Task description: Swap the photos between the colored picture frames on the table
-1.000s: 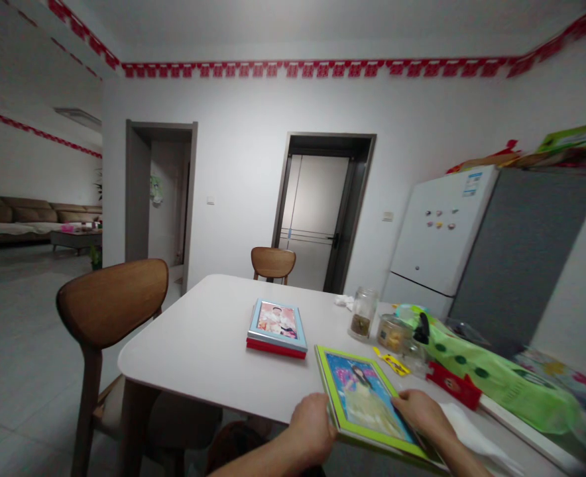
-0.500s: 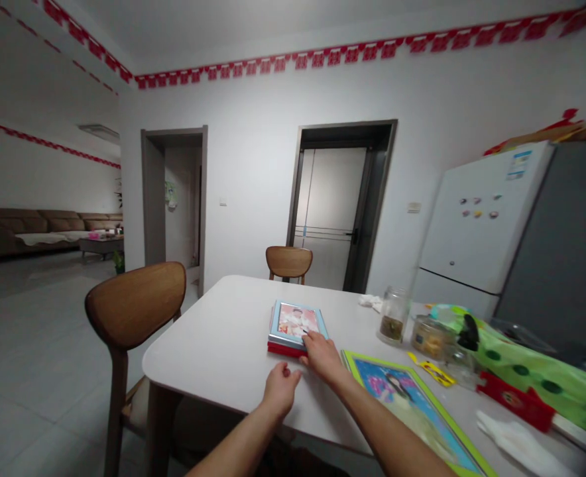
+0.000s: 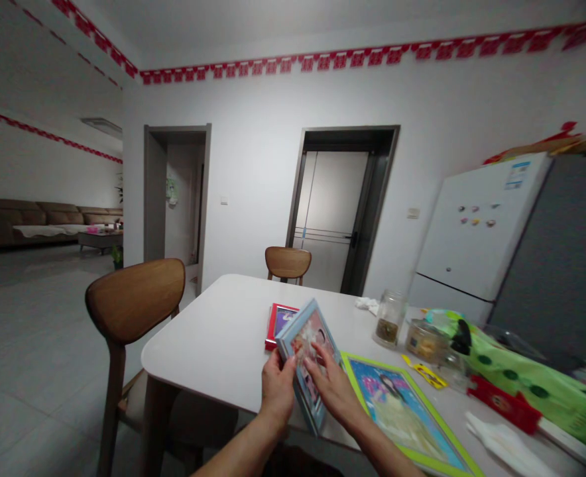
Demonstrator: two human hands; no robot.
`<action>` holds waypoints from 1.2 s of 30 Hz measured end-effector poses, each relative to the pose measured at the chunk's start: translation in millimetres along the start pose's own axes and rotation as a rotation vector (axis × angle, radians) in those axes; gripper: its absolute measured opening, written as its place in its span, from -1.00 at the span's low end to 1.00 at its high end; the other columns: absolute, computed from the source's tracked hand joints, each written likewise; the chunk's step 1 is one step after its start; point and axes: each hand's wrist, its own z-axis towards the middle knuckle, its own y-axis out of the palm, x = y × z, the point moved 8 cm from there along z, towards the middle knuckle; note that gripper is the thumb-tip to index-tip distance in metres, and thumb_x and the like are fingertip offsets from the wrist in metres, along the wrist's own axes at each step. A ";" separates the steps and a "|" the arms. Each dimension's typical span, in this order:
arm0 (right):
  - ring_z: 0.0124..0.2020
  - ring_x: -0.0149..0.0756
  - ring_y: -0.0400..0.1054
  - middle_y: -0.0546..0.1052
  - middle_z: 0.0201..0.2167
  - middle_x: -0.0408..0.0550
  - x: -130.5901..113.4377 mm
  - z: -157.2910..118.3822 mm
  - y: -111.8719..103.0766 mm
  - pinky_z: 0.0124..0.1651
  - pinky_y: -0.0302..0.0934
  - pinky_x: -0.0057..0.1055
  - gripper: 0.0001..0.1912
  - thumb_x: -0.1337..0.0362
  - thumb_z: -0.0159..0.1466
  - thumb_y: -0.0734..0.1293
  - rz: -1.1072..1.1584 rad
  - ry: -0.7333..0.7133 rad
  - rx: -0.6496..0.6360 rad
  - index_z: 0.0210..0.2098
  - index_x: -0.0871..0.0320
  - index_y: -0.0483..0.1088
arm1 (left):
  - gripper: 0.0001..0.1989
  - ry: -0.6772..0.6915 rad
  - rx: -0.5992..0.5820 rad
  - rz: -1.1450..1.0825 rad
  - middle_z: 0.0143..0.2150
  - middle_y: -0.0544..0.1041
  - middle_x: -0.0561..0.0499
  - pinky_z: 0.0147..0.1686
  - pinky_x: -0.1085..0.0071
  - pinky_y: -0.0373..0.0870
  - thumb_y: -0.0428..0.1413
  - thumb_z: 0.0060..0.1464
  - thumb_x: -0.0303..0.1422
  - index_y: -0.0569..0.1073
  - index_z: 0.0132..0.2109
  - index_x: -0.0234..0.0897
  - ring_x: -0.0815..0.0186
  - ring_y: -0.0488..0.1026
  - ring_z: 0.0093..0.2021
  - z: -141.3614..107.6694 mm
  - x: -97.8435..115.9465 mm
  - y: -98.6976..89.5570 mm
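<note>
A light-blue picture frame (image 3: pixel 286 329) is tilted up off the table, its photo side toward my right. My left hand (image 3: pixel 277 385) grips its left edge, thumb over the front. My right hand (image 3: pixel 333 389) wraps over the right side, fingers spread across the photo; whether its thumb goes behind is hidden. Behind it, a red picture frame (image 3: pixel 272 326) with a purple picture lies flat on the table, partly covered. To the right of my right hand lies a large green-edged picture frame (image 3: pixel 397 404) showing a figure in a pale dress.
On the white table's (image 3: pixel 198 344) right side stand a glass jar (image 3: pixel 386 324), a lidded container (image 3: pixel 422 341), a green bag (image 3: pixel 531 377), a red box (image 3: pixel 504 403) and crumpled tissue (image 3: pixel 502 440). Wooden chairs stand at the left (image 3: pixel 136 305) and far side (image 3: pixel 288 262).
The blue frame has been lifted off the red one and tilted up, uncovering part of it. My left hand has closed on its left edge; my right hand has moved onto its front.
</note>
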 end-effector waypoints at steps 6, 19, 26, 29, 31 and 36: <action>-0.18 -0.18 0.33 0.45 -0.18 -0.06 1.4 -32.4 -29.3 -0.29 0.25 -0.27 -0.48 -0.10 0.02 0.17 0.582 0.324 0.057 -0.11 0.03 0.23 | -0.66 0.442 -0.387 0.620 -0.11 0.45 -0.04 -0.11 0.36 0.28 -0.03 -0.01 -0.46 0.32 -0.02 -0.25 0.24 0.37 -0.13 -59.6 74.7 33.4; -0.60 -0.35 0.29 0.47 -0.60 -0.14 54.3 -44.0 -16.1 -0.49 0.15 -0.45 -0.65 0.26 -0.05 0.22 0.100 0.291 -0.178 -0.25 0.23 0.35 | -0.73 0.812 -0.775 1.123 -0.14 0.46 -0.17 -0.14 0.26 0.31 -0.11 0.05 -0.44 0.34 -0.09 -0.31 0.12 0.39 -0.13 -119.5 5.3 39.7; -0.36 -0.23 0.34 0.49 -0.39 0.06 68.9 -27.9 -23.2 -0.27 0.13 -0.42 -0.58 0.30 -0.07 0.21 -0.623 0.076 -0.058 -0.19 0.27 0.35 | -0.76 0.627 -0.770 1.132 -0.10 0.44 -0.09 -0.07 0.31 0.23 -0.02 -0.02 -0.44 0.34 -0.14 -0.26 0.19 0.33 -0.07 -113.4 -11.7 38.7; -0.26 -0.19 0.33 0.48 -0.33 0.11 61.2 -30.1 -16.7 -0.20 0.11 -0.41 -0.69 0.31 -0.03 0.18 -0.807 0.022 -0.125 -0.30 0.24 0.39 | -0.72 0.418 -0.799 1.172 -0.08 0.42 -0.04 -0.04 0.34 0.20 0.07 -0.09 -0.36 0.34 -0.15 -0.23 0.21 0.32 -0.07 -101.9 -12.3 32.3; -0.26 -0.19 0.33 0.47 -0.36 0.11 56.6 -31.4 -13.8 -0.21 0.11 -0.42 -0.72 0.31 -0.01 0.16 -0.891 0.013 -0.162 -0.34 0.24 0.39 | -0.74 0.288 -0.737 1.235 -0.09 0.41 -0.02 -0.04 0.36 0.18 0.04 -0.06 -0.34 0.35 -0.15 -0.23 0.24 0.31 -0.09 -86.2 -8.8 18.9; -0.25 -0.25 0.32 0.41 -0.31 0.07 45.5 -26.1 -8.4 -0.19 0.09 -0.46 -0.76 0.33 0.00 0.16 -0.907 -0.034 -0.195 -0.38 0.21 0.40 | -0.63 0.094 -0.554 1.358 0.05 0.29 -0.08 0.04 0.34 0.05 0.00 -0.08 -0.33 0.32 -0.06 -0.29 0.19 0.19 0.04 -49.2 -7.4 -22.1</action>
